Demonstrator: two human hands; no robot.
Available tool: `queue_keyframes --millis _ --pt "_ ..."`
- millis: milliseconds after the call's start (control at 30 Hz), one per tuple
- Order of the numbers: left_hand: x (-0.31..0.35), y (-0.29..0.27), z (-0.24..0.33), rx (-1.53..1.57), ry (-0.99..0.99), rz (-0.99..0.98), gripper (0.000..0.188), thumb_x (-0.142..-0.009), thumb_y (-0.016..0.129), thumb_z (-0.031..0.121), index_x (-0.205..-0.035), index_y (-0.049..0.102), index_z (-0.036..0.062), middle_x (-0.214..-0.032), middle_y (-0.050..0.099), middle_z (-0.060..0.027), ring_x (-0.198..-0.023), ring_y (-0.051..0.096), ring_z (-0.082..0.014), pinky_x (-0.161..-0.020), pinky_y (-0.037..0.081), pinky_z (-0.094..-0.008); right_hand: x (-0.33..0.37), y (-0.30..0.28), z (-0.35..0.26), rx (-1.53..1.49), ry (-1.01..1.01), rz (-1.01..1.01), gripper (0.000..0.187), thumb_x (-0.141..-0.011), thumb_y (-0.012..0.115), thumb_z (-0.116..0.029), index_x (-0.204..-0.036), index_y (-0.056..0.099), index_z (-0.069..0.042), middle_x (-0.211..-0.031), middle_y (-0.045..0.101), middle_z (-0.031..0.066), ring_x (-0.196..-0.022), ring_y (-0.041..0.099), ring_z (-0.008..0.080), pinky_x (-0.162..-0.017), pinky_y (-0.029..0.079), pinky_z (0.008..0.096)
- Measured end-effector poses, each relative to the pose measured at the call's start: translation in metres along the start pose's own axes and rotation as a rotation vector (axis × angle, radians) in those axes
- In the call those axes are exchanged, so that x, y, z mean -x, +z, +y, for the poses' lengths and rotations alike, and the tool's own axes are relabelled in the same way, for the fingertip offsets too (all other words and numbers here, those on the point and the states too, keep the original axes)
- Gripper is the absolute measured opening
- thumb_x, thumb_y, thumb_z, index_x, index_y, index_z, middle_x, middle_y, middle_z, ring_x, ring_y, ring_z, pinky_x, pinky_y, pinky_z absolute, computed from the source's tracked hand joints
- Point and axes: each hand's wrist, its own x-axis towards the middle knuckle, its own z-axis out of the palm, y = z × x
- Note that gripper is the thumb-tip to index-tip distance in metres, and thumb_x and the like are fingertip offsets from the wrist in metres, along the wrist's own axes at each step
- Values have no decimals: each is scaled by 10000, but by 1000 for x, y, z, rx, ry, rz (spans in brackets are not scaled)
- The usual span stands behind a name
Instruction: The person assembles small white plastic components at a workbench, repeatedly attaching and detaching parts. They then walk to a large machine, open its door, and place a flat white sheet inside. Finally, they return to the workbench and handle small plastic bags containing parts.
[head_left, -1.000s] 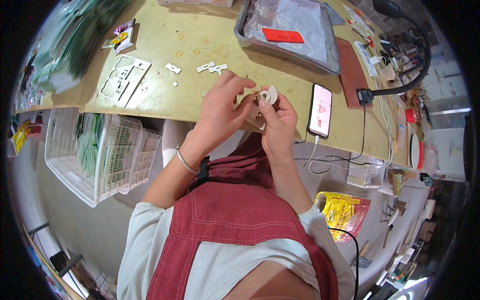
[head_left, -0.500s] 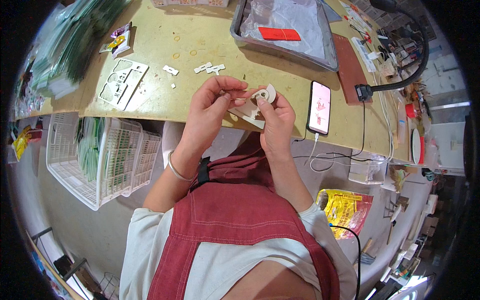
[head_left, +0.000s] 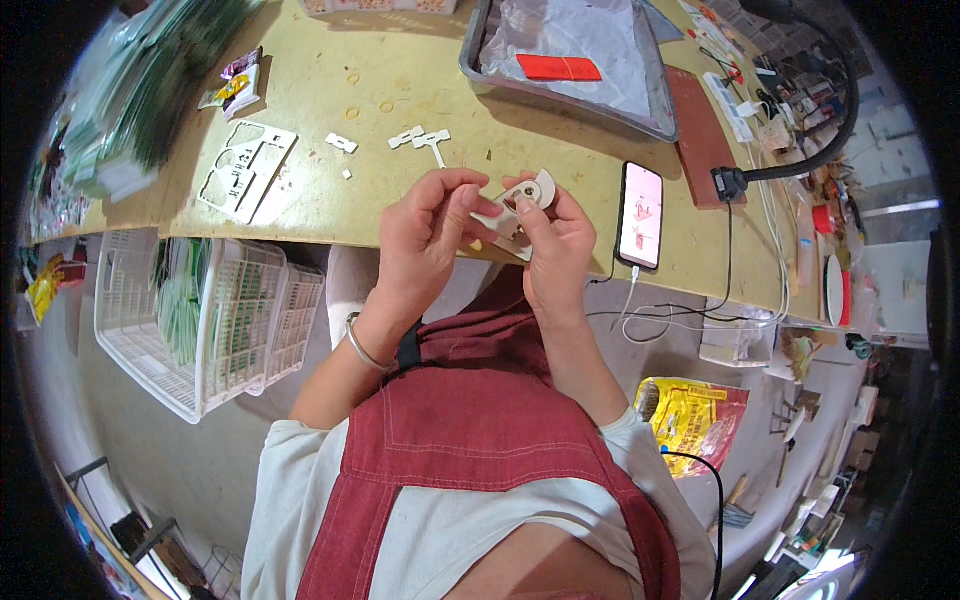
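Observation:
My right hand (head_left: pixel 556 246) grips a small off-white assembly of flat cut-out pieces (head_left: pixel 541 187), its thumb pressed on the face beside a round hole. The assembly has a rounded upper end, and its lower part is mostly covered by my fingers. Close against its left side is my left hand (head_left: pixel 428 225), fingers curled and thumb bent in toward the fingertips. Whatever those fingertips may pinch is too small or hidden to make out. Beyond the left hand lie several loose white cut-out pieces (head_left: pixel 406 138) and a small white bit (head_left: pixel 347 174).
A white sheet with cut-out openings (head_left: pixel 247 172) lies at left. A lit phone (head_left: pixel 637 217) with a cable rests at right. Behind stand a grey tray (head_left: pixel 575 108) with a red packet (head_left: pixel 559 67) and a bendy lamp arm (head_left: pixel 846 110). White baskets (head_left: pixel 203 345) stand below the table's left side.
My left hand has turned and lowered slightly, its fingers curling more. The assembly has tilted in my right hand, and its long lower edge shows less. A thin strip among the loose pieces is now uncovered.

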Motion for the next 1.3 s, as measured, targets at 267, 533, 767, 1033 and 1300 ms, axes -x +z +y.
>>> queue_keyframes --millis 267,533,767,1033,1300 --pt "1 -4 -4 -165 65 -22 256 -1068 585 106 -1279 671 -11 -907 719 -33 -689 545 -49 -617 482 -207 1 -1 1 19 -43 -10 285 -978 638 -1 -1259 644 45 -1178 725 123 -1032 674 143 -964 524 299" --pt "4 3 -3 -50 77 -84 319 -1030 571 -18 -1339 648 -4 -1047 735 -77 -791 621 -71 -696 535 -225 2 1 2 76 -69 -6 294 -997 649 -23 -1279 633 55 -1196 713 96 -1055 662 117 -941 533 270" --pt "5 7 1 -5 39 -68 272 -1009 619 -22 -1276 667 -28 -1074 748 -71 -902 688 -86 -766 576 -236 3 2 2 71 -91 -10 301 -1001 643 -23 -1290 626 57 -1202 710 96 -1061 662 121 -948 533 273" --pt "8 7 0 -136 152 -41 203 -998 656 3 -1194 687 -39 -1032 753 -72 -846 712 -99 -740 585 -241 5 2 -1 28 -90 -26 295 -1005 609 -4 -1293 621 57 -1198 706 104 -1057 673 148 -961 542 300" --pt "13 7 -2 201 63 -48 205 -1019 641 38 -1206 681 -35 -1095 741 -80 -1004 714 -151 -846 570 -266 8 8 -13 641 -624 5 337 -885 707 64 -1219 678 37 -1181 680 153 -1032 678 226 -880 565 339"
